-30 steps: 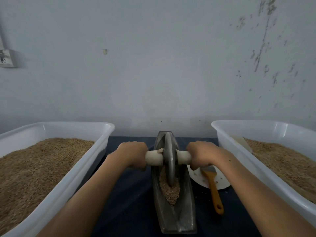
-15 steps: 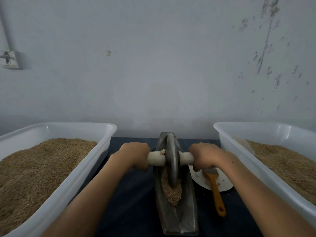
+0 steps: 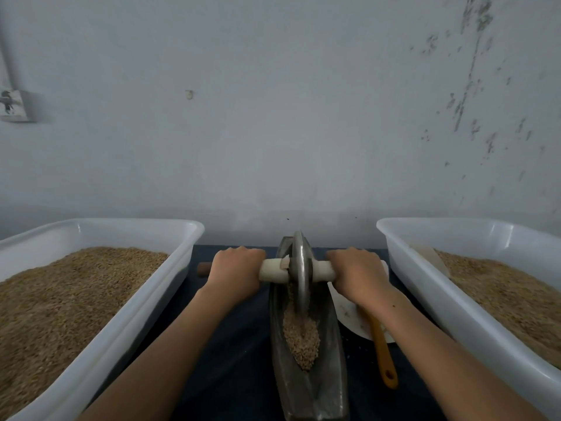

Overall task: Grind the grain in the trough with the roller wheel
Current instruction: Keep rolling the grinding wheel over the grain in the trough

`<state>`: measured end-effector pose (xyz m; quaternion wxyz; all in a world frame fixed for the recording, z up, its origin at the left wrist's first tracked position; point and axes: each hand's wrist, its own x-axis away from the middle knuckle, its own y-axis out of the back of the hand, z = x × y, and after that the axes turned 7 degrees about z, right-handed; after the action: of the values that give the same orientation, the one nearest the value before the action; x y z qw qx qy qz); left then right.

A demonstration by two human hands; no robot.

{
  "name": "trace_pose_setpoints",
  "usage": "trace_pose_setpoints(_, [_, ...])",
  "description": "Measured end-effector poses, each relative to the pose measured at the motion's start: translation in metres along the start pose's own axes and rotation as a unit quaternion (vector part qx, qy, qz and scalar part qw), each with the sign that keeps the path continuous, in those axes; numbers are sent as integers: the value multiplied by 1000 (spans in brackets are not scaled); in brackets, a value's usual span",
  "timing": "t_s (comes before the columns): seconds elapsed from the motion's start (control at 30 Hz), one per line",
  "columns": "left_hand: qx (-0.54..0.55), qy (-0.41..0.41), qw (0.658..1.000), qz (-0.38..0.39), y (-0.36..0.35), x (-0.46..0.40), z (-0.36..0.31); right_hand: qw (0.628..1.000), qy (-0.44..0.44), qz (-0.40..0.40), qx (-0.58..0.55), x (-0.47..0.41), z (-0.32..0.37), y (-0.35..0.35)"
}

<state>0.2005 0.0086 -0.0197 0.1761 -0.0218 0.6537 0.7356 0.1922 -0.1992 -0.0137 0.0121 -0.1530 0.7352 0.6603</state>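
Between two grain tubs, both hands (image 3: 299, 273) gripping roller wheel (image 3: 300, 271) axle, far end of trough (image 3: 329, 375)

A dark blue cloth (image 3: 236, 360) is covering the work surface. To the left of the cloth a white rectangular plastic tub (image 3: 127, 317) is standing, full of brown grain. To the right of the cloth a second white plastic tub (image 3: 425, 287) is holding brown grain too. On the cloth, near the right tub, a white round plate (image 3: 349, 317) is lying, and an orange-handled brush (image 3: 383, 354) is resting across it. Behind the cloth a pale grey wall (image 3: 273, 117) with dark stains is rising.
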Motion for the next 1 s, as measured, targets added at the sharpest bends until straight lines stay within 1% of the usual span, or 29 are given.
trace_pose_setpoints(0.03, [0, -3, 1000, 12, 1, 0, 1, 1000, 3, 5, 4, 0, 0, 1])
trace_pose_setpoints(0.1, [1, -13, 998, 60, 4, 1, 3, 999, 10, 49, 18, 1, -1, 6])
trace_pose_setpoints(0.2, [14, -26, 987, 157, 14, 2, 5, 986, 20, 168, 3, 2, -5, 15])
trace_pose_setpoints(0.27, [34, -26, 974, 221, 19, 3, 5, 973, 19, 231, -19, 2, -6, 18])
trace_pose_setpoints(0.3, [43, -25, 969, 241, 20, 4, 5, 968, 16, 247, -28, 2, -7, 18])
trace_pose_setpoints(0.37, [55, -21, 965, 256, 20, 4, 4, 967, 11, 254, -36, 1, -7, 17])
trace_pose_setpoints(0.43, [54, -17, 968, 244, 20, 3, 4, 970, 12, 243, -31, 0, -7, 16])
trace_pose_setpoints(0.5, [32, -12, 978, 206, 18, 3, 3, 975, 15, 223, -19, -1, -8, 14])
trace_pose_setpoints(0.57, [10, -7, 988, 151, 15, 3, 2, 984, 12, 176, -6, -3, -7, 11])
trace_pose_setpoints(0.67, [-9, 4, 999, 45, 8, 3, -1, 998, 0, 60, 2, -2, -3, 4])
trace_pose_setpoints(0.73, [-25, 15, 1000, -5, 4, 4, -5, 1000, -3, 27, -9, 0, -2, 1])
trace_pose_setpoints(0.77, [-31, 16, 999, -5, 4, 4, -5, 999, 2, 30, -13, 0, -3, 0])
trace_pose_setpoints(0.83, [-33, 6, 999, 42, 7, 3, -4, 998, 15, 66, -11, 1, -6, 4])
trace_pose_setpoints(0.9, [-8, -7, 992, 125, 14, 3, 0, 990, 28, 136, 0, 2, -7, 13])
trace_pose_setpoints(1.0, [47, -16, 969, 241, 22, 5, 5, 969, 30, 244, -11, 4, -8, 23])
